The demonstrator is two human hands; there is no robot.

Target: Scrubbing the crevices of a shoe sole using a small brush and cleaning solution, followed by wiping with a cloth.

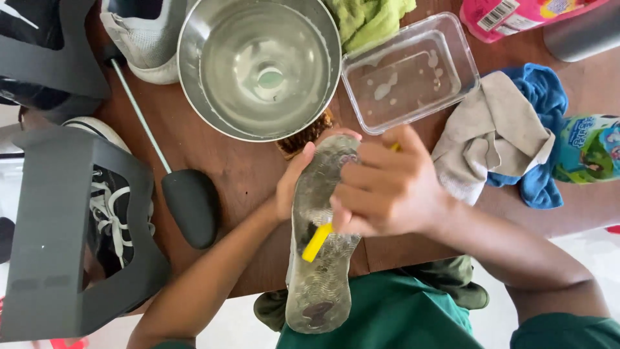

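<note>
We see a shoe (321, 258) sole-up over the near table edge, long axis running near-to-far, one end by the green-clothed lap, the other pointing at the steel bowl (258, 64). Sole looks wet and grey.

Left hand (294, 178) wraps the shoe's left side near the far end, fingers clamped on it. Right hand (387, 190) is closed round a yellow brush handle (316, 242), which lies angled across the sole; brush head is hidden under the hand.

Just behind the shoe: something brown and bristly (303, 137), then the bowl with cloudy water. Right of the bowl, a clear tub (410, 71), rectangular, with sudsy water. Green cloth (368, 19) behind both.

Packages: pink bottle (516, 16) at the far right edge, white barcode label. Green-blue pouch (588, 148) at right, cartoon print, beside grey cloth (491, 132) lying on blue cloth (542, 129).

Left: black shoe tree (187, 203) on a metal rod, dark stands (58, 226) holding sneakers (113, 216).
</note>
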